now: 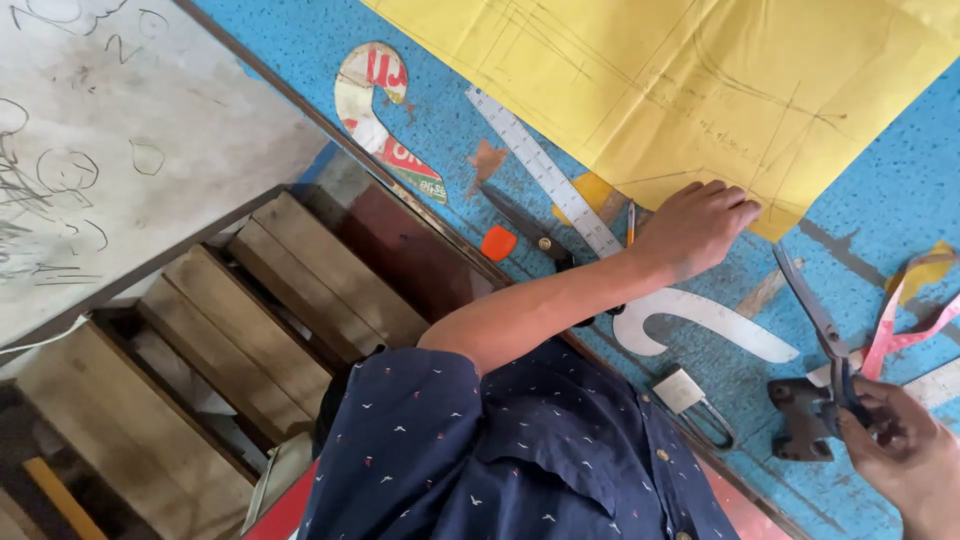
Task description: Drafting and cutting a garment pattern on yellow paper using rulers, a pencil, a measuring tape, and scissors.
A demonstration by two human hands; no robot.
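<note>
My left hand lies flat, fingers spread, on the lower edge of a large yellow sheet marked with pencil lines. My right hand grips the dark handles of a pair of big metal scissors at the lower right. Their closed blades point up toward the sheet's corner and stop just short of it. A steel ruler lies slanted along the sheet's edge, beside my left wrist. A white curved template sits under my left forearm. A pencil rests by the ruler.
The blue work table also carries a second, dark pair of scissors, an orange chalk piece, a red-and-white curved cutout, a pink measuring tape and a small white card with a clip. Wooden slats lie beyond the table's edge at left.
</note>
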